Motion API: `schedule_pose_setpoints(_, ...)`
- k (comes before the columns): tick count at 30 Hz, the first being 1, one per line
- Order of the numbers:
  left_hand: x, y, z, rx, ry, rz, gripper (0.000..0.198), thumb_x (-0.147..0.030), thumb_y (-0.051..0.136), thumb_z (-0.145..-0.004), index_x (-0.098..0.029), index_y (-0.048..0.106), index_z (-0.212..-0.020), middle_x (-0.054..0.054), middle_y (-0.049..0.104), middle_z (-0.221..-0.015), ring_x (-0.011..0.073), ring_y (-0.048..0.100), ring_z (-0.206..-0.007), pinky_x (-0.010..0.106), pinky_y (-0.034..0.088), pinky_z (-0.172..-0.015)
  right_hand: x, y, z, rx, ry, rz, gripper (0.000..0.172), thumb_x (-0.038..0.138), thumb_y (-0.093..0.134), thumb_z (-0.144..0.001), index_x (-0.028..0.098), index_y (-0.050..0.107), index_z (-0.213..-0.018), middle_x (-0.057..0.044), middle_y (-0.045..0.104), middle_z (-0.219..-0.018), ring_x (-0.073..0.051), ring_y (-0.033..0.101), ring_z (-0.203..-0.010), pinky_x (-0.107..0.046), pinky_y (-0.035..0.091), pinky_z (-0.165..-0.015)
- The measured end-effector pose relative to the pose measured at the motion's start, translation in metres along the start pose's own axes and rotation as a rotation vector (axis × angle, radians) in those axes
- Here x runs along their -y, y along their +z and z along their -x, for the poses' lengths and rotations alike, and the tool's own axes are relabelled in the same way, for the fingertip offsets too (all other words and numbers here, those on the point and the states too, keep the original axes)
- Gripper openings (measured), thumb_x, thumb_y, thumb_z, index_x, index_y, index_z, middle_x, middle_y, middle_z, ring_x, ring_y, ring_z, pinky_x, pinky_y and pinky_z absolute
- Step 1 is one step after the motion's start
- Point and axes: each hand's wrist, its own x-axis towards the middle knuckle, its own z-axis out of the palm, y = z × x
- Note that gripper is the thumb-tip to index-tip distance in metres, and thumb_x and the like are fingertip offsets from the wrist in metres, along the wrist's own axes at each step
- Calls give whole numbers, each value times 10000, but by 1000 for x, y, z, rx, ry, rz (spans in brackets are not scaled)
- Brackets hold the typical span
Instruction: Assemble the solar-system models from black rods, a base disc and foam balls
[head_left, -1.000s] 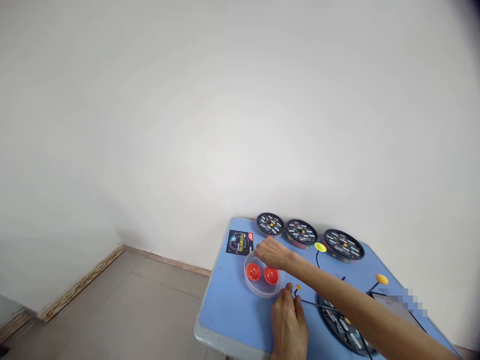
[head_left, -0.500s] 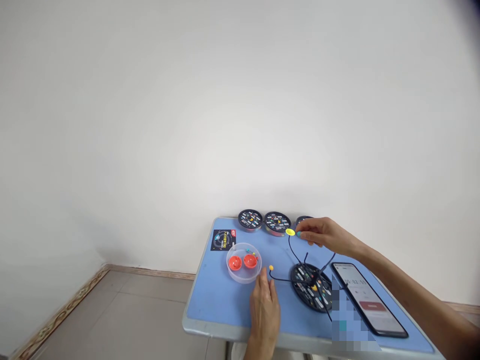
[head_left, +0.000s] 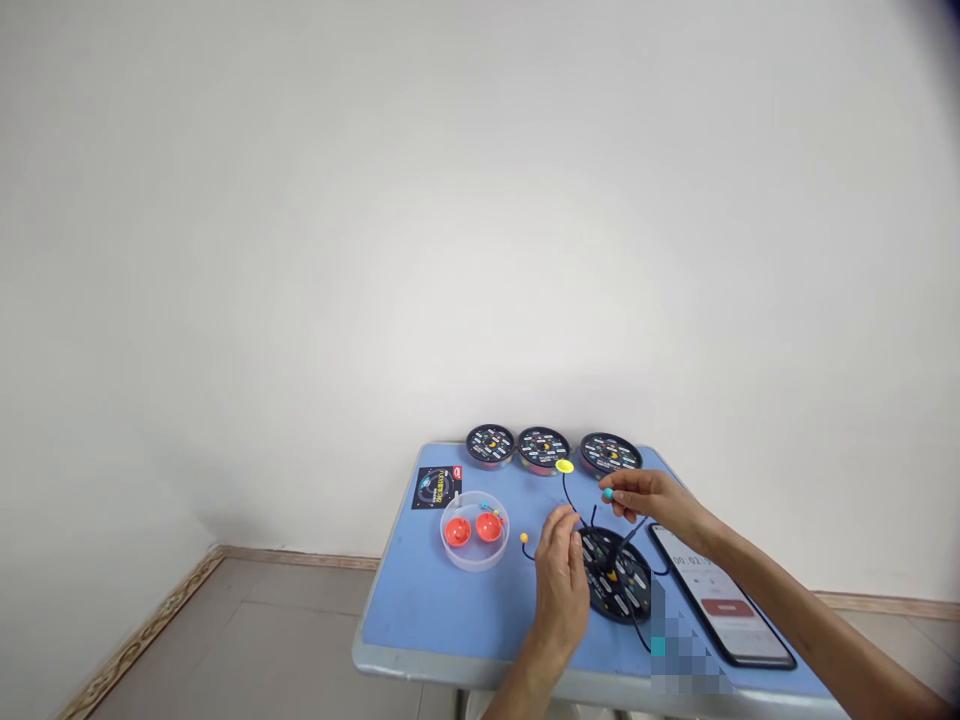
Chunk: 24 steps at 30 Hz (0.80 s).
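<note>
My right hand point(head_left: 654, 498) pinches a small teal bead point(head_left: 607, 494) at its fingertips, above the far edge of a black round disc point(head_left: 613, 577) with white labels. Thin black wires rise from that disc, and one carries a yellow disc-shaped piece point(head_left: 564, 466). My left hand point(head_left: 561, 585) stands just left of the black disc, its fingertips at or beside a wire; I cannot tell whether they grip it. A small orange bead point(head_left: 523, 538) on a wire sits left of those fingers.
A clear round plastic dish point(head_left: 474, 530) holds two red half-spheres and tiny beads. Behind it lies a dark printed card point(head_left: 436, 487). Three round black tins point(head_left: 542, 447) line the back of the blue table point(head_left: 405, 610). A phone point(head_left: 712, 595) showing a timer lies at the right.
My right hand has moved down and toward me with the teal bead. My left hand has risen toward the wires. The whole view has shifted slightly left.
</note>
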Motion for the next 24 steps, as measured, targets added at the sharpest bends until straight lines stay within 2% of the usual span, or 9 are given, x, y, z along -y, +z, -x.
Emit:
schedule_pose_setpoints(5,2,15,-22,3,-33,88,306,-238,472,-938,-165,645,-1180,131,665,-1238,246,603,-1169,431,468,-1026,-7,0,-1,-20,16,-49,519,578,804,-556,158,695,-840,-58,699,-728,-177,621,-630,-304,484,-566)
schedule_pose_setpoints(8,1,22,-27,20,-70,63,337,-222,561,-855,-150,635,-1175,150,666,-1217,269,620,-1119,425,483,-990,-9,1,-1,-20,23,-55,507,580,799,-570,157,699,-832,-46,686,-678,-173,610,-606,-311,489,-573)
schedule_pose_setpoints(14,-5,32,-29,68,-127,-23,281,-145,547,-820,-135,657,-1078,133,701,-1079,255,643,-1026,370,494,-927,-10,5,0,-19,16,-35,417,517,785,-597,169,680,-802,-6,649,-597,-150,570,-546,-307,477,-572)
schedule_pose_setpoints(19,-10,38,-29,102,-193,-128,240,-103,506,-860,-108,676,-1029,136,711,-1019,247,652,-967,346,491,-862,-13,7,-1,-34,11,7,303,413,746,-627,182,684,-813,12,645,-606,-146,571,-549,-307,488,-597)
schedule_pose_setpoints(24,-16,39,-33,88,-235,-180,234,-77,472,-890,-131,691,-956,118,727,-946,236,666,-892,326,469,-790,-19,9,-4,-72,10,70,324,392,706,-613,189,725,-865,12,639,-620,-158,558,-552,-320,477,-592)
